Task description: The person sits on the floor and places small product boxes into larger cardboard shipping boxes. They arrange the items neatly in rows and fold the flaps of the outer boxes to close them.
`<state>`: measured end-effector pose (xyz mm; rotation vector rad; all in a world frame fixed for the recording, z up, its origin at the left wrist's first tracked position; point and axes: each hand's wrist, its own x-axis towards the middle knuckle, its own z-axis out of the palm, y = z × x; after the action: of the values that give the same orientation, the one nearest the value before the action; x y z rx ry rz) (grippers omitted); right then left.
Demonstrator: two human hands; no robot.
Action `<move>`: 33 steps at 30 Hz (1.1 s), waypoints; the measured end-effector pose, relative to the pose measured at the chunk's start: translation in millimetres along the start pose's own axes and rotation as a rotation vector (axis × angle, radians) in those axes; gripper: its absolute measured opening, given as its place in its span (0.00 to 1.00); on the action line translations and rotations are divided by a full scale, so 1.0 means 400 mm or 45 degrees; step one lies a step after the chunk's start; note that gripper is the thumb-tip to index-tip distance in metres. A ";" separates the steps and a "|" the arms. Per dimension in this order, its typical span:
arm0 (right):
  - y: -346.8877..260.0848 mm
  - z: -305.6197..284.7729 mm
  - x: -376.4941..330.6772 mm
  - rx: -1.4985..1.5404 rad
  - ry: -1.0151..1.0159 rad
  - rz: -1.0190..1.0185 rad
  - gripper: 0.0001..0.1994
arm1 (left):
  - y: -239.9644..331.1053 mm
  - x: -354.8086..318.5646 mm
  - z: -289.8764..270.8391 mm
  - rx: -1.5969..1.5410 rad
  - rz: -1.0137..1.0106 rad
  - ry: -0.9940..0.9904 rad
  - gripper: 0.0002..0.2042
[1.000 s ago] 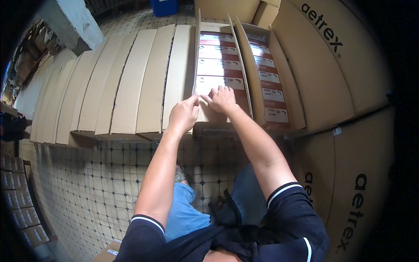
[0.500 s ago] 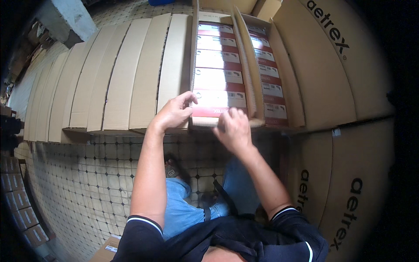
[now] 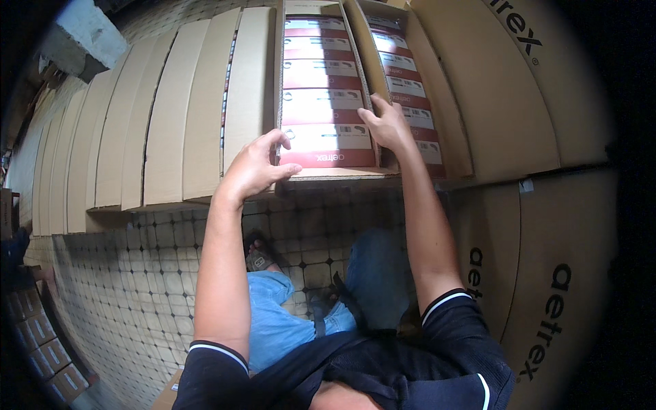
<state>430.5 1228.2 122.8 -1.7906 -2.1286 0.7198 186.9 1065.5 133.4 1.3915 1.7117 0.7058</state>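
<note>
An open cardboard carton (image 3: 328,175) in front of me holds a row of red-and-white shoe boxes (image 3: 324,137), with bright light across them. My left hand (image 3: 253,166) is at its near left corner, fingers curled over the left wall and thumb along the near edge. My right hand (image 3: 389,128) reaches to the right wall, its thumb on the inner side and the index finger on the outer side. Part of that wall is hidden behind the hand. Immediately right stands a second open carton (image 3: 447,102) with similar shoe boxes.
Several tan cartons (image 3: 167,116) stand side by side to the left. Large printed cartons (image 3: 502,89) rise on the right. Tiled floor (image 3: 150,273) lies below, with stacked boxes (image 3: 51,355) at lower left and a concrete pillar (image 3: 85,37) at far left.
My right hand has moved from the carton's near edge up and right to its right wall. The left hand stays at the near left corner, thumb now over the near edge. The view has shifted slightly.
</note>
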 end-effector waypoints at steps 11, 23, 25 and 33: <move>0.159 -0.022 0.048 0.579 -0.174 -0.380 0.29 | -0.008 0.024 -0.004 0.005 0.037 -0.014 0.16; -0.048 -0.031 0.089 -0.163 0.030 0.261 0.37 | 0.011 0.238 0.038 -0.065 0.027 0.383 0.40; -0.041 -0.030 0.087 -0.133 -0.020 0.345 0.33 | 0.048 0.304 0.020 0.096 -0.177 0.321 0.43; -0.041 -0.033 0.091 -0.137 0.052 0.292 0.29 | 0.076 0.665 -0.104 0.149 -0.655 0.378 0.25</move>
<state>415.9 1264.2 138.8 -2.1120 -1.9909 0.6247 148.1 1333.3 117.3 0.8826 2.2582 0.5416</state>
